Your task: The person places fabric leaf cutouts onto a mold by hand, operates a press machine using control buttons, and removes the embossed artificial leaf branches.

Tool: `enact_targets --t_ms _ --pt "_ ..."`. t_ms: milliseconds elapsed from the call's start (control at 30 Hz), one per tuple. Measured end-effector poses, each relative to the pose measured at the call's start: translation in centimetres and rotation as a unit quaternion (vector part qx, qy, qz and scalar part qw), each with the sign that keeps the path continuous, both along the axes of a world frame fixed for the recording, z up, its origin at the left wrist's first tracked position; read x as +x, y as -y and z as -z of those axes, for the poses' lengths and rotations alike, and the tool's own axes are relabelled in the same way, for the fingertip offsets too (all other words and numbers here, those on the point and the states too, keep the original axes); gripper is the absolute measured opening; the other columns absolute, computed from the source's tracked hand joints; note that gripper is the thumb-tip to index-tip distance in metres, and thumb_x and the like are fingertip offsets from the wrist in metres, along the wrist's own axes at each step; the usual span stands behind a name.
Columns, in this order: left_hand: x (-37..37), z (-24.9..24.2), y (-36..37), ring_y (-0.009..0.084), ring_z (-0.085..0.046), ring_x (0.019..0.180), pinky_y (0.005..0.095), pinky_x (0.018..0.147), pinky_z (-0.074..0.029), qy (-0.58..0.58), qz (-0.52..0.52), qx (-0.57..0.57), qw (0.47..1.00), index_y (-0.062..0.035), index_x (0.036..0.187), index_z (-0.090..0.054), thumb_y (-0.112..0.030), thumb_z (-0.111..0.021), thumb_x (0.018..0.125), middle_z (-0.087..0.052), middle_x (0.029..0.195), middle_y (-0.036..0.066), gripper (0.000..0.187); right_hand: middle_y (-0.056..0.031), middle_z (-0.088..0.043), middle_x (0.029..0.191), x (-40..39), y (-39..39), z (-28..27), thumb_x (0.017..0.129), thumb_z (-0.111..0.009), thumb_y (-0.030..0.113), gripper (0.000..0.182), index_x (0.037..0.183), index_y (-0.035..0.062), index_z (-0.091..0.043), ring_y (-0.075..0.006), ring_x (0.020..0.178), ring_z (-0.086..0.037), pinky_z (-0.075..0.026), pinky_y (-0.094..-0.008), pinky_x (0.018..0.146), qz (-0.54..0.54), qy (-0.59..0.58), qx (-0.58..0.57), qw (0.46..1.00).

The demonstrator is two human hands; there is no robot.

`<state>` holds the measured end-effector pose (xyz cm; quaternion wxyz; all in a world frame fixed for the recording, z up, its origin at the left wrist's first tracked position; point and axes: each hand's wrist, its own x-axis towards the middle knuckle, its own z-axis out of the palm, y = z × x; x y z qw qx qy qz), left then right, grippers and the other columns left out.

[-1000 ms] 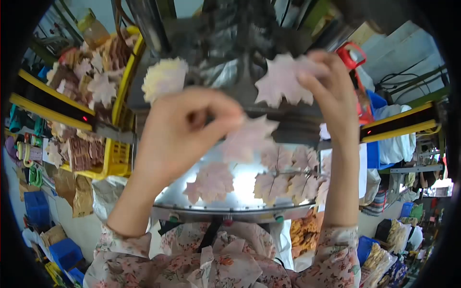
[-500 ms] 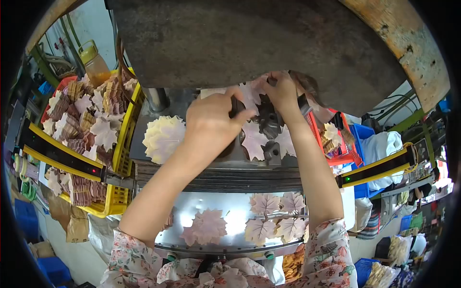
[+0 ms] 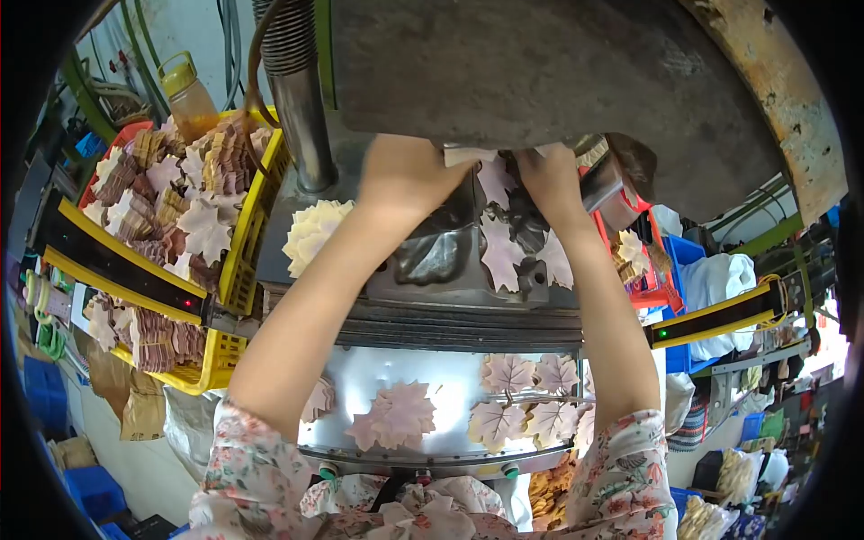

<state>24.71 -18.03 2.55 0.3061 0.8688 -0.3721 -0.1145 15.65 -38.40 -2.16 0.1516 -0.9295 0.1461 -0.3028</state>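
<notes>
Under the press plate (image 3: 540, 72), unlabelled leaves (image 3: 500, 252).

Pale pink, maple-shaped fabric leaves (image 3: 500, 249) are laid flat on the dark metal mould block (image 3: 450, 261) under the press head. One leaf points down toward the block's front edge, another (image 3: 556, 261) is just beside it to the right, and a third (image 3: 495, 178) is partly hidden higher up between the hands.

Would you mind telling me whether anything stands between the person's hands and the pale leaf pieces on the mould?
Nothing visible does. The left hand and right hand both reach the pink leaf pieces on the dark mould. The press plate overhangs and hides the fingertips, so actual contact is unclear.
</notes>
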Motion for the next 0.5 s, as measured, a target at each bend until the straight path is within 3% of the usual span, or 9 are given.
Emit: enact_targets --t_ms 33,67,133,167,233,300,400,500 --pt "-0.4 1.7 -1.7 0.0362 -0.061 0.093 0.0401 0.084 -0.047 -0.019 -0.019 -0.217 0.976 -0.0071 0.117 -0.065 -0.038 -0.066 0.089 -0.067 0.098 0.017 0.042 -0.0167 -0.071 0.111 -1.7 -1.8 -1.2 0.089 -0.065 0.01 0.04 0.128 0.002 -0.057 -0.0329 0.11 -0.065 -0.05 -0.0382 0.094 0.028 -0.008 0.018 0.999" --pt "-0.7 3.5 -3.7 0.0317 -0.063 0.068 0.0406 0.065 -0.052 -0.039 -0.039 -0.422 0.905 -0.0026 0.101 -0.071 -0.019 -0.075 0.084 -0.067 0.081 0.012 0.024 -0.0148 -0.071 0.112 -3.2 -3.1 -1.7 0.09 -0.063 0.007 0.037 0.126 0.0014 -0.058 -0.0322 0.11 -0.066 -0.05 -0.0358 0.094 0.056 -0.016 0.036 0.998" --pt "-1.2 3.3 -8.8 0.0328 -0.06 0.076 0.0422 0.073 -0.05 0.026 -0.096 -0.291 0.952 -0.0024 0.1 -0.072 -0.017 -0.074 0.084 -0.064 0.084 0.012 0.022 -0.0153 -0.071 0.112 -5.8 -4.9 -1.8 0.09 -0.061 0.004 0.036 0.126 0.0009 -0.058 -0.0322 0.109 -0.066 -0.051 -0.0346 0.093 0.0 0.025 0.052 0.998" --pt "-0.6 4.7 -10.1 0.0328 -0.06 0.076 0.0422 0.073 -0.05 0.022 -0.097 -0.288 0.953 -0.0024 0.1 -0.072 -0.017 -0.074 0.084 -0.064 0.084 0.012 0.022 -0.0158 -0.071 0.113 -6.5 -5.3 -1.6 0.09 -0.06 0.001 0.036 0.126 0.0005 -0.058 -0.0321 0.109 -0.067 -0.051 -0.0333 0.092 -0.057 0.071 0.067 0.994" --pt "0.2 7.8 -11.9 0.0328 -0.056 0.088 0.0422 0.083 -0.046 0.314 -0.112 -0.152 0.931 -0.003 0.101 -0.072 -0.016 -0.077 0.08 -0.061 0.089 0.012 0.025 -0.0155 -0.071 0.115 -6.7 -6.2 -1.0 0.09 -0.059 -0.001 0.036 0.126 0.0001 -0.058 -0.0312 0.11 -0.067 -0.051 -0.0333 0.092 -0.067 0.041 0.068 0.995" --pt "0.1 8.1 -12.7 0.0338 -0.054 0.091 0.043 0.086 -0.045 0.299 -0.105 -0.131 0.939 -0.003 0.102 -0.071 -0.015 -0.077 0.079 -0.06 0.09 0.012 0.026 -0.0151 -0.07 0.117 -6.6 -6.7 -1.0 0.09 -0.057 -0.004 0.037 0.127 -0.0006 -0.058 -0.0292 0.111 -0.067 -0.05 -0.0334 0.094 -0.088 -0.001 0.051 0.995" --pt "0.5 8.1 -12.9 0.0357 -0.051 0.097 0.0447 0.09 -0.042 0.272 -0.102 -0.096 0.952 -0.0029 0.104 -0.071 -0.013 -0.078 0.077 -0.058 0.094 0.012 0.029 -0.0145 -0.071 0.118 -8.0 -7.9 -2.0 0.088 -0.057 -0.007 0.039 0.127 -0.0015 -0.058 -0.0274 0.112 -0.067 -0.05 -0.033 0.095 -0.064 0.034 0.03 0.997" --pt "0.6 7.8 -12.9 0.0274 -0.057 0.095 0.0385 0.086 -0.046 0.275 -0.073 -0.156 0.946 -0.0028 0.101 -0.072 -0.009 -0.075 0.081 -0.061 0.095 0.011 0.021 -0.0139 -0.071 0.118 -11.3 -10.8 -1.7 0.086 -0.059 -0.009 0.041 0.127 -0.0024 -0.058 -0.0257 0.113 -0.067 -0.049 -0.0329 0.096 -0.066 0.038 0.051 0.996"
